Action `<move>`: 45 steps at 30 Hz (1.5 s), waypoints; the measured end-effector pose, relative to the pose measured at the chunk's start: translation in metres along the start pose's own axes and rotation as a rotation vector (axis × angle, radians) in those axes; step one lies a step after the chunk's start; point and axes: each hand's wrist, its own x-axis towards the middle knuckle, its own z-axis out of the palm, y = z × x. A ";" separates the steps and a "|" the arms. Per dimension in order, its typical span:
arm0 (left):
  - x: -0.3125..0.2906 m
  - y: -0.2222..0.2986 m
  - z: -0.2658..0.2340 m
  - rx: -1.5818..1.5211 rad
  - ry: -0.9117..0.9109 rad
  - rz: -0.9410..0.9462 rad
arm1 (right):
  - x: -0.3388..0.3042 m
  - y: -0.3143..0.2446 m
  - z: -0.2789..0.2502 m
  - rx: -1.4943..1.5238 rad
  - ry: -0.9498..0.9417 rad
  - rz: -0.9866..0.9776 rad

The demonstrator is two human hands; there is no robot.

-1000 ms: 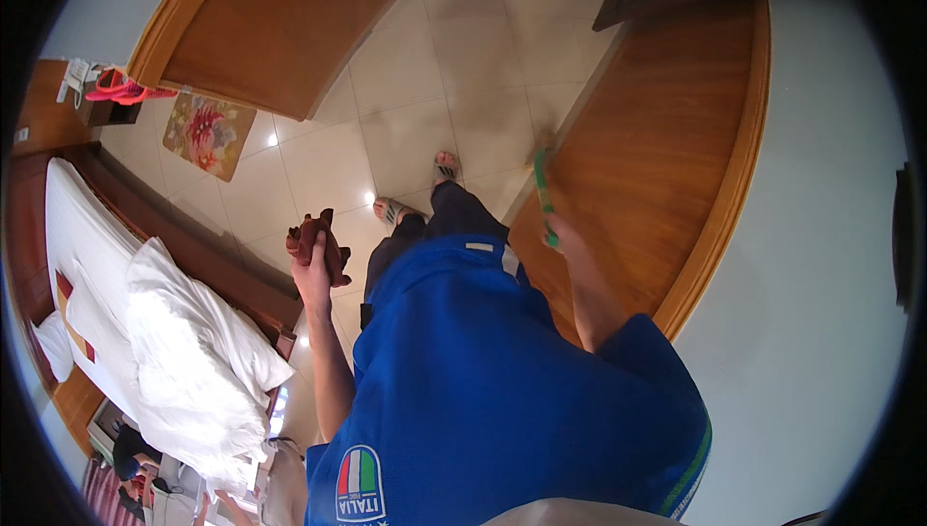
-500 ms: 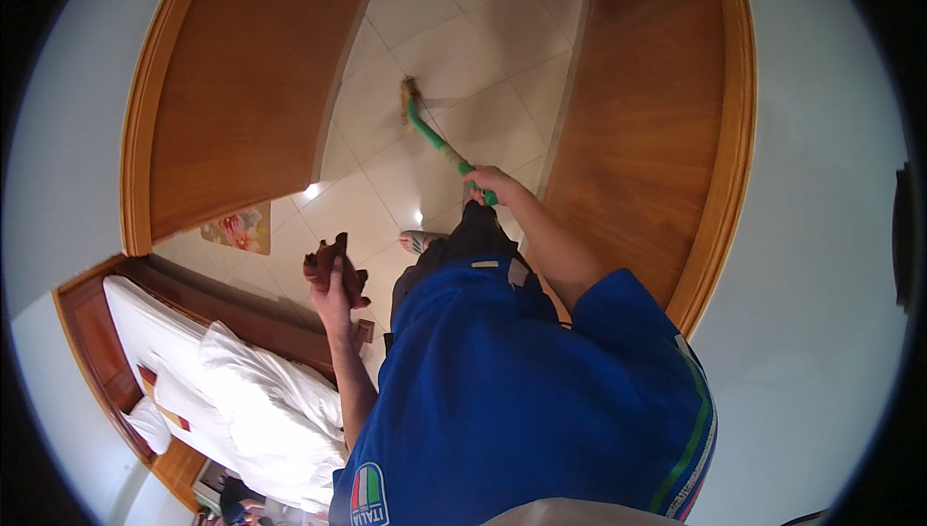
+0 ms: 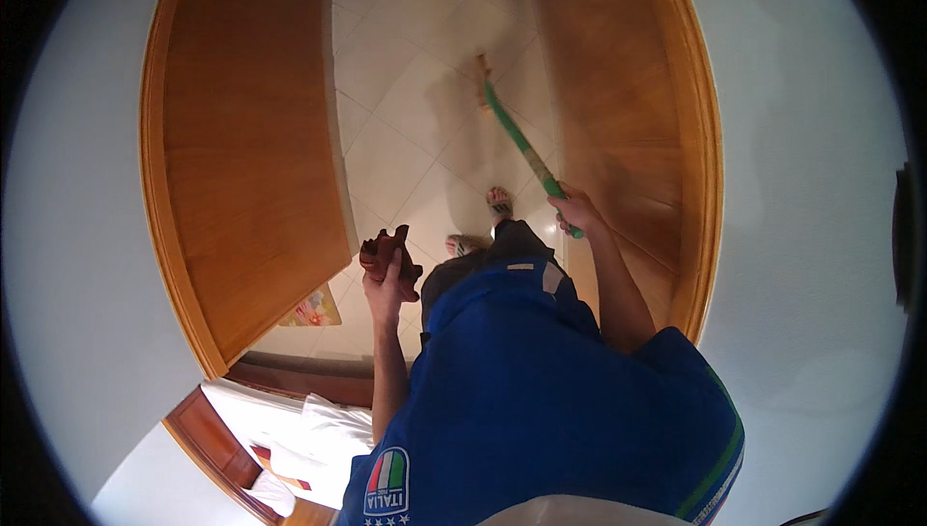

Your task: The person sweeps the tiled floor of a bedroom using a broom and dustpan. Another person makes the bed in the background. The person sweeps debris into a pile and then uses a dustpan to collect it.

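My right hand (image 3: 577, 209) is wrapped round the lower end of a broom (image 3: 516, 128). Its green, slightly bent handle has a tan band, and it reaches forward over the tiled floor. The tan, brush-like head (image 3: 483, 82) is smeared at the far end; whether it touches the tiles I cannot tell. On the left, my left hand (image 3: 384, 292) grips a dark reddish-brown figurine (image 3: 387, 249) with stubby projections, like a small carved animal. The hand hides part of it, and the kind of animal is unclear.
Wooden panels with moulded frames flank the passage, one at left (image 3: 246, 149) and one at right (image 3: 632, 91). Behind the left panel lie a flowered mat (image 3: 314, 309) and a bed with white bedding (image 3: 338, 439). My sandalled feet (image 3: 498, 201) stand on pale tiles (image 3: 386, 154).
I have turned and stepped further into the passage; a second foot now shows. The broom has swung toward the right panel. Both hands keep their hold, and the bed shows less.
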 end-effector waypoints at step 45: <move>0.268 0.206 0.100 -0.154 0.312 0.017 | 0.307 -0.343 0.026 -0.605 -0.329 -0.108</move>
